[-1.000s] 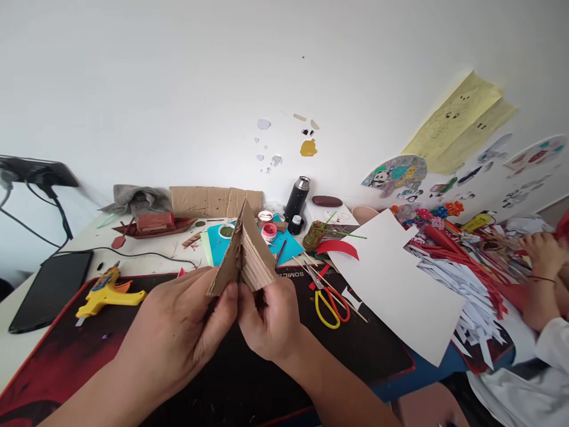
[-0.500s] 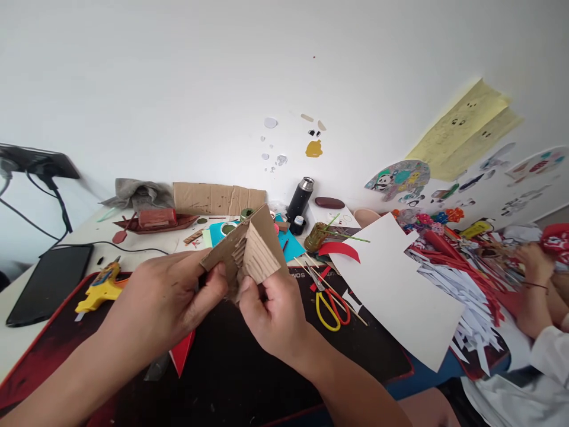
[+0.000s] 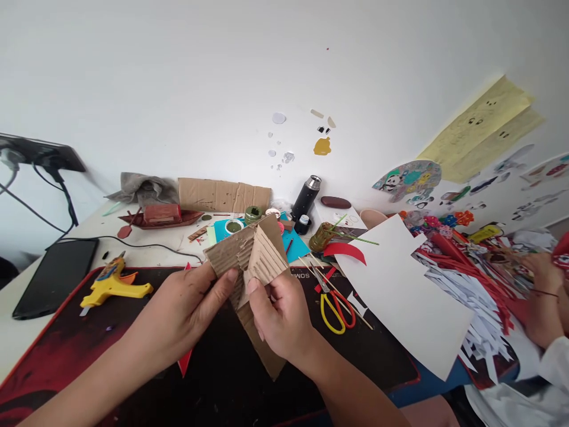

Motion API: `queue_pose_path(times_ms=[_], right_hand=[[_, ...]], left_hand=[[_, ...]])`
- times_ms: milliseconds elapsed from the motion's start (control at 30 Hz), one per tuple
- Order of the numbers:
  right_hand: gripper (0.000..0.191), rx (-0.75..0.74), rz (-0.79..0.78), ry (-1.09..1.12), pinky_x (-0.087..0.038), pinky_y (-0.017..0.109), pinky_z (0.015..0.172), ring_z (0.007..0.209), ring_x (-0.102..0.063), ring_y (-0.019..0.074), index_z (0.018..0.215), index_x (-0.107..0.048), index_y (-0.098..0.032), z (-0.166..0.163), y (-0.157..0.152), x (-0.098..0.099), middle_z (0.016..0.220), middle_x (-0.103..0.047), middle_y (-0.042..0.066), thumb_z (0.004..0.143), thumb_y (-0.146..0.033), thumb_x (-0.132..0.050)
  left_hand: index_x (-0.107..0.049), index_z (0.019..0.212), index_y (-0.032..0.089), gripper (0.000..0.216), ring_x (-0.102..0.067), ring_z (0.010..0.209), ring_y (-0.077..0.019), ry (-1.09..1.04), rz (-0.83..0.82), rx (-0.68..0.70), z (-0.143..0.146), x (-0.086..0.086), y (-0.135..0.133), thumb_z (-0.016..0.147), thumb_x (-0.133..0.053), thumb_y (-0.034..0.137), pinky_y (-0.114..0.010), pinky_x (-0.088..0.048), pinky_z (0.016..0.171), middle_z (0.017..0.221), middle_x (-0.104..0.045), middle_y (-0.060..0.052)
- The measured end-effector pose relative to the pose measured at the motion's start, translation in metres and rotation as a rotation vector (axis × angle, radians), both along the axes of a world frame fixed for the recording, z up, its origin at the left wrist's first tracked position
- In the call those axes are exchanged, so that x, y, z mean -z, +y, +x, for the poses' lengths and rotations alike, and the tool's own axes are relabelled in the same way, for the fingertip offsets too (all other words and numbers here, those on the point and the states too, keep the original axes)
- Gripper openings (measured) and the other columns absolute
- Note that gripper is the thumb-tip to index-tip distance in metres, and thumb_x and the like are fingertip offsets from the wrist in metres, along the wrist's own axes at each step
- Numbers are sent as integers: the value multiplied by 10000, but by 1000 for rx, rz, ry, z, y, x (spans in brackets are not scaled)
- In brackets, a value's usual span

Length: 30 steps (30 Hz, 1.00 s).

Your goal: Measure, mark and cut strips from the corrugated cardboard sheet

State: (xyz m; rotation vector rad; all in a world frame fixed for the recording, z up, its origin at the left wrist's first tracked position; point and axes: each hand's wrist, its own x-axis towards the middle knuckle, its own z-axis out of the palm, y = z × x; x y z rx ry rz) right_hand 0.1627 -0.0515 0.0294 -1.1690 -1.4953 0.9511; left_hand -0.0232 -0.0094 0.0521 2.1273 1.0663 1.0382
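Head view: cardboard piece [image 3: 223, 251], apparently part-peeled, remainder attached; left hand [image 3: 189, 311] gripping left side, right hand [image 3: 283, 314] pinching ridged flap [image 3: 267, 255].

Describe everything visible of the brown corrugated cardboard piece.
The brown corrugated cardboard piece looks angular. Its paper facing is partly torn, baring parallel ridges and ragged edges; a ridged flap lies at its right, and a smoother part shows below. It tilts above the black-and-red mat, the left hand gripping its left side, the right hand pinching the flap.
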Motion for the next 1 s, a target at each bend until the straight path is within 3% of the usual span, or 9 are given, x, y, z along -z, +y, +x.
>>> queue_pose_path(times_ms=[233, 400, 633, 767, 833, 1000], right_hand=[[357, -114, -53, 142, -404, 213, 420, 435, -523, 104, 910, -577, -237, 7, 2, 6, 605, -567, -53, 1099, -536, -620], [377, -140, -21, 231, -496, 192, 432, 487, -602, 102, 1200, -641, -222, 9, 1, 8, 777, -692, -13, 1062, -565, -713], [400, -167, -2, 186, -495, 180, 401, 472, -623, 109, 1325, -702, -234, 8, 3, 9, 745, -703, -3, 1111, -565, -631], [489, -214, -21, 135, -516, 197, 410, 465, -619, 112, 1470, -670, -234, 1, 5, 15, 757, -714, 0, 1105, -558, -633], [500, -209, -7, 119, -506, 198, 413, 454, -613, 110, 1477, -679, -224, 0, 5, 19, 730, -710, -4, 1101, -551, -638], [436, 27, 29, 209, -385, 207, 394, 400, -484, 90, 1263, -761, -196, 11, 8, 19, 621, -635, -33, 1112, -576, -610]], left_hand=[[-620, 764, 271, 408, -675, 541, -186, -121, -160, 3, 1, 7, -1, 1050, -548, 553, -270, -525, 523, 655, -745, 9], [-693, 874, 270, 389, -715, 572, -189, -182, -279, 112, 0, 7, -4, 1076, -534, 562, -260, -584, 582, 659, -740, 19], [-735, 955, 260, 413, -747, 736, -216, -204, -360, 187, -3, 11, -4, 1005, -635, 658, -289, -625, 688, 840, -804, -15], [-623, 721, 258, 558, -638, 629, -203, -190, -382, -15, 1, 14, 4, 1024, -503, 711, -294, -566, 603, 649, -681, -7], [-540, 659, 262, 557, -561, 592, -186, -197, -338, -132, 2, 13, 8, 987, -543, 712, -291, -532, 575, 607, -614, 7], [-493, 611, 262, 552, -460, 558, -167, -168, -259, -281, -7, 12, 17, 951, -579, 689, -282, -416, 492, 574, -507, 11]])
